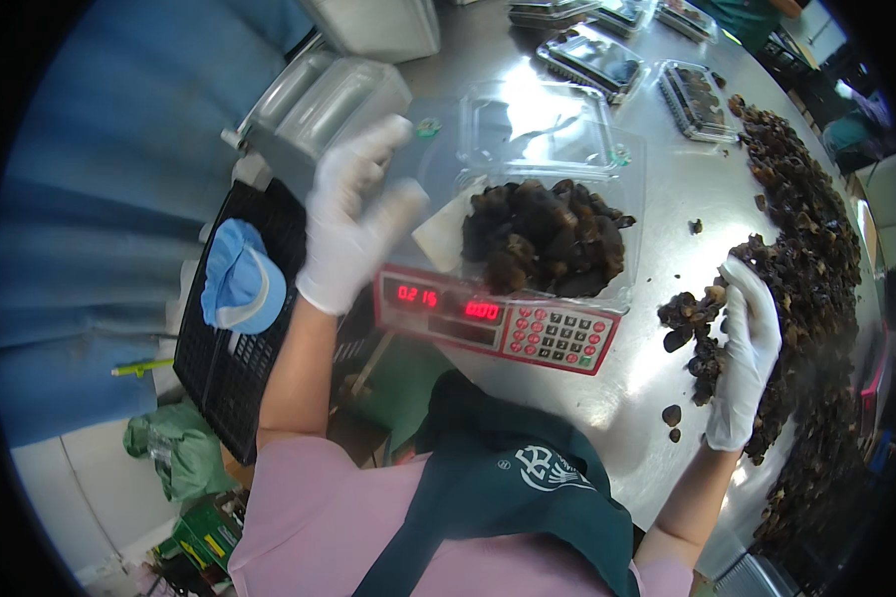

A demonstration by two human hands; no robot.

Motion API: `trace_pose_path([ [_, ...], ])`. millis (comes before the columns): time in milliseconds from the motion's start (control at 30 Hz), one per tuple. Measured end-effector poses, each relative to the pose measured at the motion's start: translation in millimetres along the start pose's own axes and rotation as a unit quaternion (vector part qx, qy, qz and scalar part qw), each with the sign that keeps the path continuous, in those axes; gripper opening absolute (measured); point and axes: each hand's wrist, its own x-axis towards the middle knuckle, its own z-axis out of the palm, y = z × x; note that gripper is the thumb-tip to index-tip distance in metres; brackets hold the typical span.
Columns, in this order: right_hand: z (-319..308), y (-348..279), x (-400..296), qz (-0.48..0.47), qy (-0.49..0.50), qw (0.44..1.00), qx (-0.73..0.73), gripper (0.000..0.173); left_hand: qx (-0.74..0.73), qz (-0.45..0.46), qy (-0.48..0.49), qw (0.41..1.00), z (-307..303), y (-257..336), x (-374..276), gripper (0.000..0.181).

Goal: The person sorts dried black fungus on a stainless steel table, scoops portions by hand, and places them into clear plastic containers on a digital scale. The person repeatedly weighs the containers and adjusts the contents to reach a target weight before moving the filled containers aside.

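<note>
An opened clear plastic clamshell box lies on the platform of a digital scale with a lit red display. Dark dried mushrooms are heaped in the box, and a pale paper slip shows at its left side. My left hand, white-gloved and blurred, hovers left of the box, thumb apart from the fingers, holding nothing. On the steel table to the right, my right hand, also gloved, rests against the edge of a long mushroom pile. Its palm side is hidden, so a grip cannot be told.
Filled clamshell boxes stand at the back of the steel table. Stacked empty clear trays are at the back left. A blue cap lies on a black plastic crate beside the scale. People are partly visible at the upper right.
</note>
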Motion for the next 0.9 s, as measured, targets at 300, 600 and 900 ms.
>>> trace_pose_path([
  [300, -32.7, 96.5, -74.6, 0.135, 0.023, 0.990, 0.039, 0.024, -0.069, -0.037, 0.147, 0.986, -40.9, -10.9, 32.0, 0.028],
  [600, 49.7, 5.5, -5.8, -0.146, -0.053, 0.985, -0.078, 0.036, 0.092, -0.060, -0.008, 0.994, 52.7, -35.6, 58.3, 0.038],
  [900, 85.7, -10.1, 57.5, -0.254, -0.095, 0.952, -0.141, 0.023, 0.287, -0.154, -0.064, 0.943, 87.7, -50.9, 83.9, 0.065],
])
